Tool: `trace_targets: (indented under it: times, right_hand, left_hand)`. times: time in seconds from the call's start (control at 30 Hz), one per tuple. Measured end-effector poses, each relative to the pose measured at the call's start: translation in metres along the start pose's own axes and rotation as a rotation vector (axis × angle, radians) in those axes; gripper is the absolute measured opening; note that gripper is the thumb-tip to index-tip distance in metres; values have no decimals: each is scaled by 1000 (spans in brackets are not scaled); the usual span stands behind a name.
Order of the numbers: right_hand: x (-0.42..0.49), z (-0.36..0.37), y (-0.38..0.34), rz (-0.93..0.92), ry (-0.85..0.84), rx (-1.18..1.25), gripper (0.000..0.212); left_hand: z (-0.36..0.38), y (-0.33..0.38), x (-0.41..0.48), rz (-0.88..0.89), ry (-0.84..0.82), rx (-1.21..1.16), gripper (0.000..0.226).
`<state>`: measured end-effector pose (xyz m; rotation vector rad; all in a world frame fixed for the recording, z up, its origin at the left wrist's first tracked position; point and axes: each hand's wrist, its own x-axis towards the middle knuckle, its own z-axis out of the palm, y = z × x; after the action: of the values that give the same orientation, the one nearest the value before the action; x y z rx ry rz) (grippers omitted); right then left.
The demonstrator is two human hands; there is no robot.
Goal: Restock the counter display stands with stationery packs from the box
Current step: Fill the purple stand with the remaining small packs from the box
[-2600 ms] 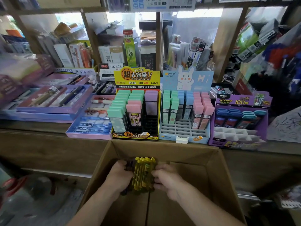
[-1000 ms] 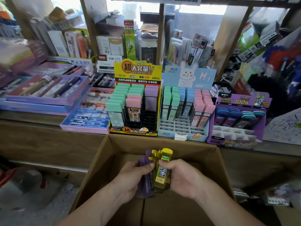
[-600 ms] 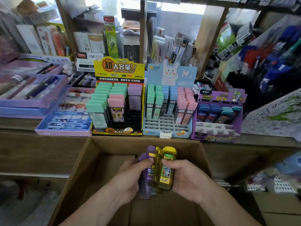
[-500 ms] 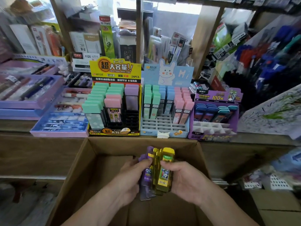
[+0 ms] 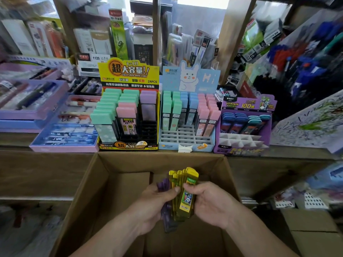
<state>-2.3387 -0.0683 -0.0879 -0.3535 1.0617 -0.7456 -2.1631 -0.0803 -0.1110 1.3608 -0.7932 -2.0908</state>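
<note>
Our left hand (image 5: pixel 154 204) and right hand (image 5: pixel 209 203) together grip flat yellow and purple plastic packs (image 5: pixel 186 198), long axes upright, tops pointing away from us, over the open brown cardboard box (image 5: pixel 115 182).

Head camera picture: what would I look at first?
Probably the yellow and purple packs, gripped by the left hand and right hand over the open cardboard box. Behind, on the counter, the bright yellow stand and the blue bunny stand beside it hold pastel packs.

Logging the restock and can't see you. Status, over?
Left hand, right hand: both grip the yellow and purple packs. Packs held inside the box, not yet stocked. Only the box's far wall between them and the display stands.
</note>
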Motion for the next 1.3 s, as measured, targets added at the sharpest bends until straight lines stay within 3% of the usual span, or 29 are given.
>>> trace_targets:
  times: [0.3,0.47,0.63,0.9,1.13,1.3]
  right_hand:
    - [4,-5,4,23,4,5,40]
    - [1,-3,4,-4,-109,54,41]
    - [-1,0,4,-10,-92,99,45]
    - [-10,6,-7,-27,-140,153,48]
    - [-19,12,-16,-118,-188,177,43]
    - [-22,9,-21,-159,-171,125,42]
  left_hand:
    - [-1,-5,8,26,87,-44,41]
    - [0,-4,3,-39,-11,-140,45]
    - [7,-3,-2,-21,-49,-118,61]
    - [14,6,-10,126,-39,-29,83]
    - [20,17,-13,266,-19,-46,67]
    - [24,22,-14,290,-15,-90,77]
